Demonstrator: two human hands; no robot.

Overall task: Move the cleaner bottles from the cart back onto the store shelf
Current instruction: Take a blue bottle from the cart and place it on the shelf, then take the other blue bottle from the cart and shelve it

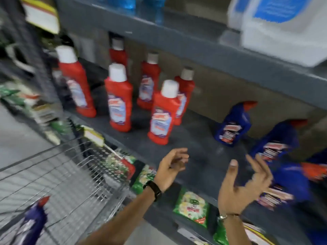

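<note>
Several red cleaner bottles (163, 112) with white caps stand upright on the dark grey store shelf (194, 151). To their right stand blue cleaner bottles (233, 123) with red caps; one more blue bottle (290, 184) sits just right of my right hand. My left hand (172, 167) hovers over the shelf's front edge, fingers loosely curled, holding nothing. My right hand (242, 184) is raised with spread fingers, empty, close beside that blue bottle. A blue bottle (33, 225) lies in the wire cart (70, 174) at the lower left. The picture is motion-blurred.
An upper shelf (194, 48) overhangs the bottles, carrying large white jugs (283, 23) at right. Green packets (192, 207) fill the shelf below. The cart stands against the shelf front, with grey floor to the left.
</note>
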